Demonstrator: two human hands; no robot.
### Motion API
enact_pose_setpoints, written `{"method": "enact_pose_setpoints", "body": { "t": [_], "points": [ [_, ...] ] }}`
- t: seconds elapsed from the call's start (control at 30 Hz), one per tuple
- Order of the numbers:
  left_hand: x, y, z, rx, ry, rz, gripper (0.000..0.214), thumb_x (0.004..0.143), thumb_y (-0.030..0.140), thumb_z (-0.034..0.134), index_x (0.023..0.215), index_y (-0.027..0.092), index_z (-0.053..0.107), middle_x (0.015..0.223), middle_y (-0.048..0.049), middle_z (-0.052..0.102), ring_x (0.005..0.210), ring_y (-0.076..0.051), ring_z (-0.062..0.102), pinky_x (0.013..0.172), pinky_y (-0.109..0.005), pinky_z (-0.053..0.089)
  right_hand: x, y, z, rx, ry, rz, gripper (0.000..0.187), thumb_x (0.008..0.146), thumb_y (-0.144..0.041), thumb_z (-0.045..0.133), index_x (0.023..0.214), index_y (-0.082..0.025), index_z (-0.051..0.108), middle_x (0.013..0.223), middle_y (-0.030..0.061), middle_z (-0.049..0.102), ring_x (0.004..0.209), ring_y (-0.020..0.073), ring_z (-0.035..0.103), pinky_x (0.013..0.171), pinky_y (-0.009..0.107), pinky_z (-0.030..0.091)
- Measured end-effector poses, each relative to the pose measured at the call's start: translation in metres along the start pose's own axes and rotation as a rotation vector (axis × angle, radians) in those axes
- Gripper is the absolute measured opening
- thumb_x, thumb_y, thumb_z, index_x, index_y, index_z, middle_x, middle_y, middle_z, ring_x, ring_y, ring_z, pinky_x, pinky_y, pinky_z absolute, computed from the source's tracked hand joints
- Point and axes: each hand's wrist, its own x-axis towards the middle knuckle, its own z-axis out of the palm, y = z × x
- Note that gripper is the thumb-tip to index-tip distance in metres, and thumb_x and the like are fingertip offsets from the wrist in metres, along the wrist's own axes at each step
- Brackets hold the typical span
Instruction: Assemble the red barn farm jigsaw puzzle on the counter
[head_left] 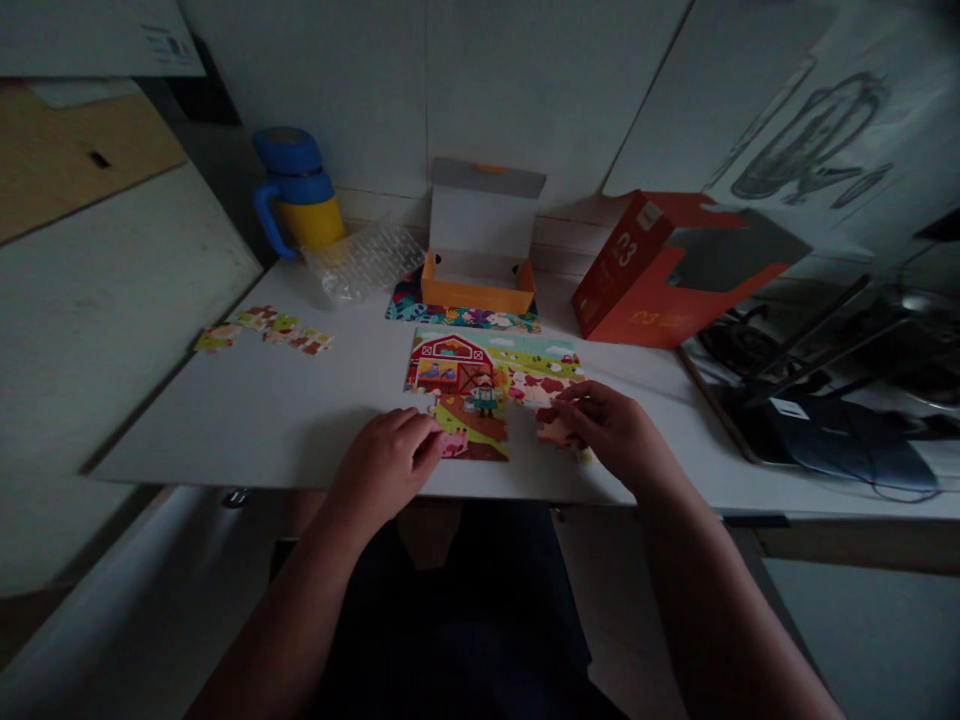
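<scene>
A partly joined jigsaw puzzle (480, 385) lies flat on the white table, showing a red barn, a farmer, cows and a pig. My left hand (391, 452) rests at its lower left edge. The fingers are curled together, with thumb and forefinger touching the border beside the pig. To the right, my right hand (604, 425) is closed in a pinch on a brown and pale jigsaw piece (553, 428), just right of the puzzle's lower part. My fingers partly cover that piece, and a greenish bit shows beneath the hand.
Several loose jigsaw pieces (277, 328) lie at the left. Behind the puzzle are an open yellow box (478, 292) on a patterned card (405, 305), clear plastic packaging (367, 262) and a blue-yellow jug (304, 195). An orange box (652, 275) and a dark stove (757, 350) stand right.
</scene>
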Motion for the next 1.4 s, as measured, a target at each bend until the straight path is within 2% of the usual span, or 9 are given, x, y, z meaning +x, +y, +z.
{"method": "enact_pose_setpoints", "body": {
  "t": [0.2,0.37,0.53,0.63,0.83,0.97,1.07,1.23,1.4],
  "points": [
    [0.000,-0.001,0.001,0.029,0.001,0.016,0.013,0.105,0.028,0.062,0.096,0.023,0.070,0.092,-0.0069,0.075,0.085,-0.024,0.068,0.081,-0.039,0.049,0.001,0.010,-0.013,-0.058,0.070,0.084,0.042,0.091,-0.063,0.073,0.107,-0.025,0.067,0.113,0.0121,0.087,0.087,0.0257,0.083,0.066,0.035,0.065],
    [0.000,-0.003,0.001,0.048,0.001,0.040,0.014,0.106,0.028,0.061,0.097,0.021,0.070,0.093,-0.0071,0.075,0.086,-0.024,0.069,0.082,-0.040,0.050,0.001,0.021,-0.010,-0.061,0.070,0.020,0.042,0.096,-0.063,0.071,0.108,-0.023,0.066,0.110,0.0126,0.087,0.082,0.0231,0.082,0.068,0.033,0.063],
    [-0.001,-0.003,0.001,0.059,0.015,0.058,0.015,0.106,0.028,0.062,0.097,0.020,0.070,0.093,-0.0071,0.075,0.086,-0.024,0.069,0.081,-0.039,0.051,-0.002,0.032,-0.011,-0.061,0.053,-0.017,0.047,0.097,-0.066,0.072,0.110,-0.021,0.069,0.109,0.0130,0.087,0.090,0.0247,0.082,0.077,0.035,0.064],
    [0.000,-0.001,0.000,0.069,0.015,0.073,0.014,0.107,0.024,0.062,0.095,0.020,0.069,0.092,-0.0062,0.074,0.086,-0.023,0.069,0.081,-0.039,0.052,-0.002,0.031,-0.012,-0.078,0.047,-0.026,0.049,0.095,-0.069,0.072,0.107,-0.022,0.071,0.106,0.0115,0.086,0.087,0.0242,0.081,0.073,0.034,0.063],
    [0.001,0.000,-0.002,0.077,0.019,0.085,0.015,0.108,0.025,0.062,0.096,0.020,0.069,0.093,-0.0054,0.074,0.086,-0.023,0.069,0.081,-0.039,0.051,-0.001,0.027,-0.012,-0.158,0.271,-0.030,0.054,0.100,-0.072,0.064,0.107,-0.020,0.077,0.087,0.0068,0.080,0.068,0.0196,0.071,0.055,0.028,0.051],
    [0.000,-0.002,-0.001,0.096,0.014,0.079,0.014,0.108,0.026,0.062,0.098,0.019,0.071,0.092,-0.0058,0.074,0.086,-0.024,0.069,0.081,-0.040,0.052,-0.007,0.031,-0.012,-0.132,0.400,-0.066,0.051,0.100,-0.070,0.064,0.101,-0.021,0.074,0.084,0.0054,0.077,0.067,0.0186,0.068,0.055,0.028,0.049],
    [0.000,-0.001,0.000,0.107,0.014,0.066,0.013,0.107,0.024,0.063,0.098,0.019,0.071,0.092,-0.0057,0.074,0.085,-0.024,0.069,0.081,-0.040,0.052,-0.014,0.032,-0.016,-0.266,0.342,-0.132,0.044,0.100,-0.065,0.067,0.105,-0.022,0.076,0.092,0.0078,0.079,0.072,0.0208,0.069,0.061,0.032,0.054],
    [0.000,0.000,-0.001,0.105,0.020,0.080,0.012,0.106,0.022,0.062,0.097,0.020,0.069,0.092,-0.0052,0.074,0.086,-0.025,0.069,0.083,-0.041,0.051,-0.027,0.031,-0.026,-0.590,0.091,-0.379,0.031,0.096,-0.048,0.079,0.119,-0.027,0.077,0.120,0.0119,0.081,0.107,0.0307,0.075,0.092,0.045,0.060],
    [-0.001,-0.002,0.000,0.104,0.005,0.073,0.015,0.108,0.025,0.061,0.096,0.021,0.068,0.092,-0.0054,0.072,0.086,-0.024,0.068,0.083,-0.041,0.051,-0.028,0.033,-0.035,-0.626,0.047,-0.335,0.025,0.100,-0.040,0.075,0.122,-0.028,0.076,0.117,0.0075,0.082,0.098,0.0263,0.077,0.087,0.041,0.061]
  ]
}}
